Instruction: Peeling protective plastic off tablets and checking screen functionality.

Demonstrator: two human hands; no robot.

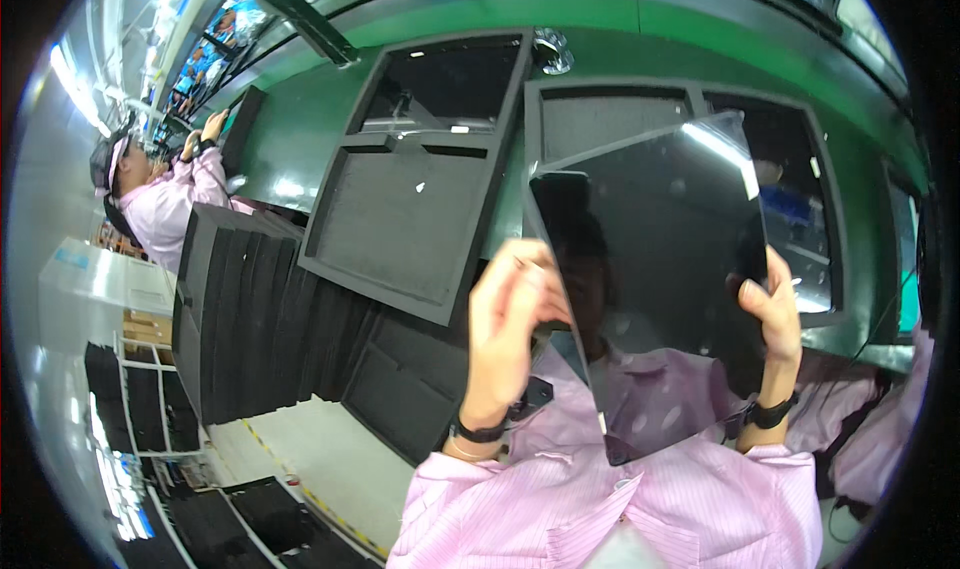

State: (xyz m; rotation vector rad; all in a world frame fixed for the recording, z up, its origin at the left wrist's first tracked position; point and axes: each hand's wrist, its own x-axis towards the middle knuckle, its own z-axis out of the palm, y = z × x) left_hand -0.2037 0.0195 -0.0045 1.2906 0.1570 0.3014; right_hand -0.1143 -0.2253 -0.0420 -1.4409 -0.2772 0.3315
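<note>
A glossy black display panel (670, 269) is held up tilted in front of my chest, with clear film along its upper edge. At its right edge, my right hand (778, 314) is closed on it, the thumb on the glossy face and the other fingers mostly behind. My left hand (505, 319) is closed at the left edge, fingers bent and touching the rim; some fingertips are hidden. Behind the panel lies a dark grey foam tray (540, 94) with two compartments; the right one holds a dark panel (790, 199), while the panel in my hands partly covers the left one.
Another foam tray (395, 229) lies left on the green table (300, 134), with a black panel (440, 84) in its far compartment. Stacked foam trays (255, 319) stand beside the table. A crumpled clear wrapping (552, 51) sits at the back. A co-worker (165, 194) works at far left.
</note>
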